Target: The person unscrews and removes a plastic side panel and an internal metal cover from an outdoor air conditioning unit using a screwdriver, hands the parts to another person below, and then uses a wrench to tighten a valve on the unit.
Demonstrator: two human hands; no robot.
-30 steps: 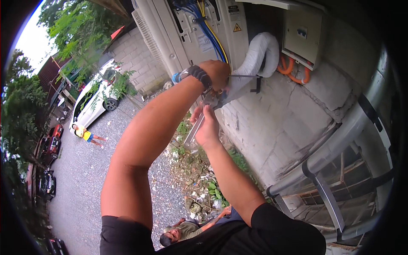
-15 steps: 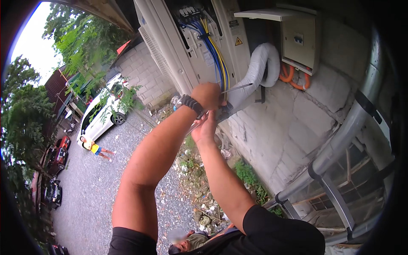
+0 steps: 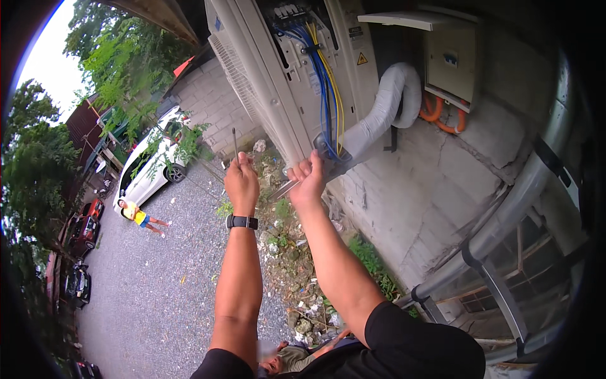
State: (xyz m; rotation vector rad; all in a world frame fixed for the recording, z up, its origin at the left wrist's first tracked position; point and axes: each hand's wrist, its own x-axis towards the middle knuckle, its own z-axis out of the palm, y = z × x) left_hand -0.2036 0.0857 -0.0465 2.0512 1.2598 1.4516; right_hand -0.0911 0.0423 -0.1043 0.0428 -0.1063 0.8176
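Note:
My left hand [image 3: 242, 182], with a dark watch [image 3: 242, 222] at its wrist, is closed around a screwdriver [image 3: 234, 140] whose shaft points upward. It is held out in the air, left of the outdoor air-conditioner unit [image 3: 265, 76]. My right hand [image 3: 307, 182] is raised to the unit's lower end, fingers curled, just below the blue and yellow wires [image 3: 327, 88]. A thin metal piece [image 3: 282, 191] sticks out to the left under its fingers; its kind is unclear. The wires run down from a terminal block [image 3: 290, 22] in the opened unit.
A white wrapped pipe [image 3: 382, 114] curves beside the unit. An open breaker box [image 3: 451, 60] and orange conduit [image 3: 451, 123] are on the block wall. A metal ladder rail [image 3: 505, 215] slants at right. Below, a person in yellow [image 3: 134, 213] stands by a white car [image 3: 151, 155]; another person [image 3: 291, 359] is beneath me.
My left hand has drawn back from the wires to the left, and its screwdriver has turned from pointing right to pointing up. My right hand stays at the unit's lower end.

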